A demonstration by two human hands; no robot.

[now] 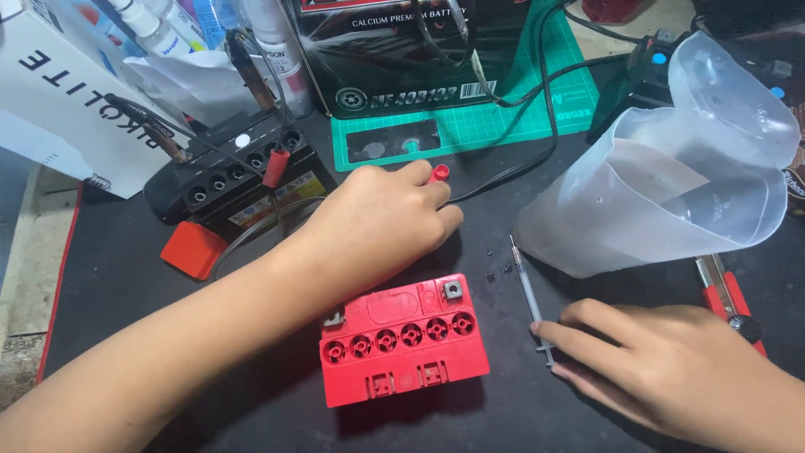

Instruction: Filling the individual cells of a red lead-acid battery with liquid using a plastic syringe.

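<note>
While the red battery [402, 337] lay flat on the dark mat [277, 403] between the two forearms, its six open filler holes in a row along the top, the left hand [377, 220] reached past it and pinched a small red cap [439, 174] between fingertips and thumb, the other fingers curled loosely. The right hand [662, 365] rested palm down on the mat to the battery's right, its fingers spread a little and their tips pressing on the plunger end of a thin clear syringe [530, 295], whose needle pointed away from the person. Just beyond the needle stood a cut translucent plastic jug [671, 168], tilted on its side. A red-handled cutter [728, 298] lay right of the hand, partly under the jug. Farther left sat a black battery [235, 172] with a red clip on it, a red lid [194, 249] lying close beside it. A green cutting mat [470, 126] and a black battery box [402, 50] lay behind.
</note>
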